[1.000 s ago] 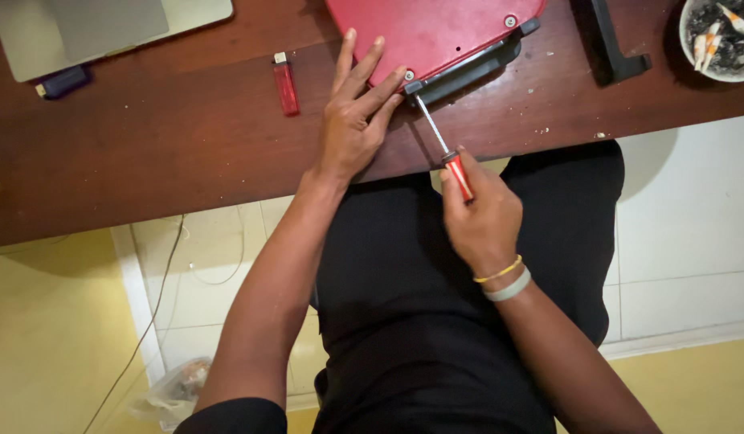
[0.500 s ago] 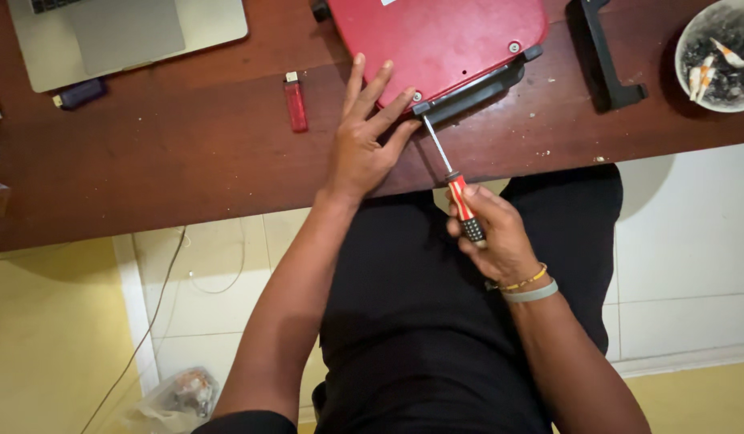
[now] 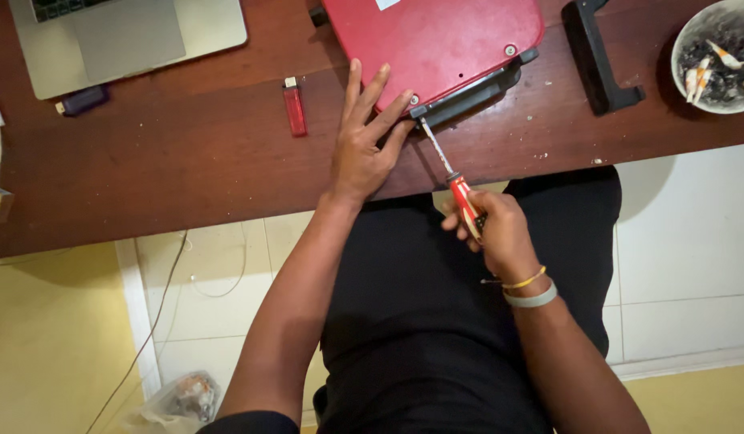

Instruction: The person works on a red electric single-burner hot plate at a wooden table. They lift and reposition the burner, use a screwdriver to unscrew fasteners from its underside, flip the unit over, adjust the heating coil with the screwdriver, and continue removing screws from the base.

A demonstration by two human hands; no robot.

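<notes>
A person sat at a dark wooden table [image 3: 187, 169], seen from a camera on their head looking straight down. A red, flat-cased device [image 3: 436, 44] lay on the table at twelve o'clock, its underside up, with a dark hinge bar [image 3: 472, 90] running along its near edge.

The left hand [image 3: 364, 141] lay flat with fingers spread, the fingertips pressing on the near left corner of the red case and pinning it down; it gripped nothing. The right hand [image 3: 496, 233], at about four o'clock from the left, was closed around the red handle of a screwdriver [image 3: 452, 181]. Two bracelets sat on that wrist.

The step in hand appeared to be working a screw [image 3: 414, 100] at the near left corner of the case, just beside the left fingertips. The screwdriver's long axis ran from the handle at five o'clock up to the tip at eleven o'clock, slanting low over the table edge. Its tip sat at or just beside that screw; whether it was seated in the head was too small to tell. The next move would likely call for keeping the shaft in line with the screw while twisting, and for steady downward pressure from the left hand so the case did not slide. A second screw [image 3: 510, 50] showed near the right corner.

A red lighter [image 3: 294, 106] lay at nine o'clock from the left hand, a silver laptop [image 3: 195, 28] at ten o'clock, a black bracket [image 3: 597, 60] at two o'clock, and an ashtray [image 3: 685, 40] beyond it.
</notes>
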